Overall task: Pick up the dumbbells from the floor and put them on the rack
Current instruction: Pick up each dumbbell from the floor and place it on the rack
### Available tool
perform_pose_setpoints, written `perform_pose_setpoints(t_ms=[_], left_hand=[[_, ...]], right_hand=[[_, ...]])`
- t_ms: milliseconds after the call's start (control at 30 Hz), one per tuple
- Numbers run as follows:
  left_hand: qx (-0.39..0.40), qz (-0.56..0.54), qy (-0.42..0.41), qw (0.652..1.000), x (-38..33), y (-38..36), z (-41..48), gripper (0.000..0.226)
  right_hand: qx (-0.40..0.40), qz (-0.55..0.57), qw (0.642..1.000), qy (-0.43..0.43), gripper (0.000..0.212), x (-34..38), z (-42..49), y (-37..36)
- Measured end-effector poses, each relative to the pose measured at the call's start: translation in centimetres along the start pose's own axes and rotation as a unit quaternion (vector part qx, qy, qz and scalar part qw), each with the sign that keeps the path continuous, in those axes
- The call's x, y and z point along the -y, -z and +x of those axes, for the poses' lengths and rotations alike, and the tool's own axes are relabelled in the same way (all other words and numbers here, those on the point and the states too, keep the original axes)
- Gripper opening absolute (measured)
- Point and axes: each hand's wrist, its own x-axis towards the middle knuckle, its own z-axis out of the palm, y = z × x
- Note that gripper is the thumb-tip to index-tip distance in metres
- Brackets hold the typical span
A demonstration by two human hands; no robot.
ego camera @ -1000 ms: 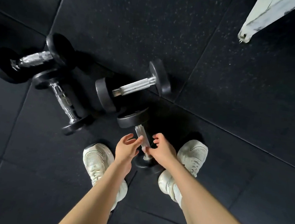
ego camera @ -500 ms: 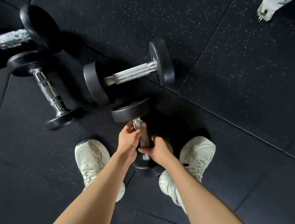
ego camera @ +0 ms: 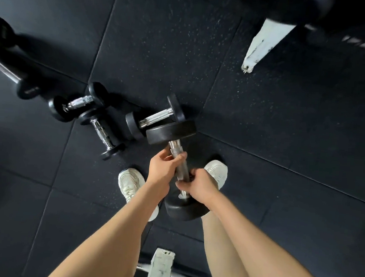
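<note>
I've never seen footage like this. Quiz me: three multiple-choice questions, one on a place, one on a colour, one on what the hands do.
1. The other dumbbells lie on which side of the held dumbbell?
A. the person's left
B. the person's right
C. behind the heels
2. The shoes are
A. red
B. white
C. blue
3. The left hand and right hand
A. both hang open
B. only one grips
C. both grip the handle
Answers: A, they lie to its left; B, both look white; C, both curl round it.
</note>
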Motion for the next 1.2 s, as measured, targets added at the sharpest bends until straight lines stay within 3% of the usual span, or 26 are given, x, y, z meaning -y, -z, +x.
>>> perform_pose_setpoints(t_ms=[133, 400, 533, 600, 833, 1200], left_hand=[[0.010, 0.024, -0.049, 0.998, -6.5, -2.7, -10.2, 0.034], [0.062, 0.104, -0.141, 0.983, -18.4, -9.4, -28.0, 0.011], [0.080, 0.123, -0.188, 0.971, -23.7, -12.8, -33.1, 0.012], [0.085, 0.129, -0.213, 0.965, -26.4, -14.5, -34.8, 0.013], [0.124, 0.130, -0.274, 0.945, -35.6, -19.9, -37.3, 0.013], [0.149, 0.121, -0.277, 0.941, -53.3, -28.1, -33.1, 0.014]], right_hand=[[-0.020, -0.003, 0.999, 0.031, 0.033, 3.1, -10.7, 5.7], [-0.087, 0.049, 0.988, 0.115, 0.016, 7.1, -29.4, 17.6], [-0.126, 0.069, 0.977, 0.159, 0.020, 9.0, -34.3, 22.7], [-0.146, 0.081, 0.969, 0.180, 0.010, 10.2, -35.9, 25.1], [-0.198, 0.095, 0.946, 0.237, 0.011, 15.2, -38.5, 33.7], [-0.248, 0.133, 0.930, 0.238, 0.013, 27.7, -34.7, 47.5]])
